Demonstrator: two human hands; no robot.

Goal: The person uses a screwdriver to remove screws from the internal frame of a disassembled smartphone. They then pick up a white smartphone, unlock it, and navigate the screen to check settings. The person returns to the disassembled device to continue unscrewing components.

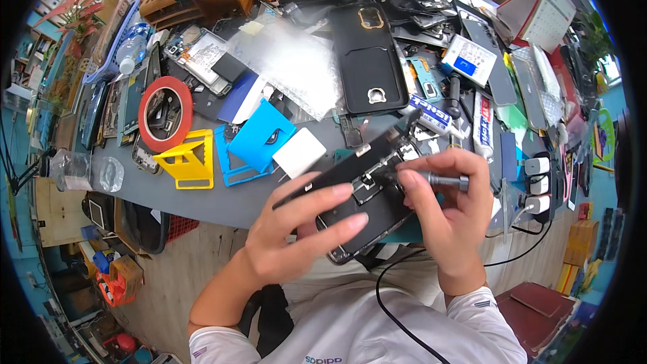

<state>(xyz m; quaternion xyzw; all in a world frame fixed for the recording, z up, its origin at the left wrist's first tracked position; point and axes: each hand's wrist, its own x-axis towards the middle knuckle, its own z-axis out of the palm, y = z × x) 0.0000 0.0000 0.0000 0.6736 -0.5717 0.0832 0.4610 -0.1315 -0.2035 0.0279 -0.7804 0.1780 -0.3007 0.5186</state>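
Your left hand (286,232) is gripping an opened black rectangular phone (379,203), off centre toward four o'clock; your right hand (448,205) is pinching a grey cylindrical tool (445,180). Opening is looking done, innards showing; the halves aren't sitting together yet. Fingers are obscuring the tool's tip, leaving contact unclear.

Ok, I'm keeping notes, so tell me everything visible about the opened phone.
The opened phone looks black, with a metallic-looking rim and silvery parts in its dark inside toward the upper end. A long dark panel stands along its left side, attachment unclear. It slants from lower left to upper right over the table's near edge. The left hand grips it; the right hand holds a grey tool at its upper part, contact unclear.
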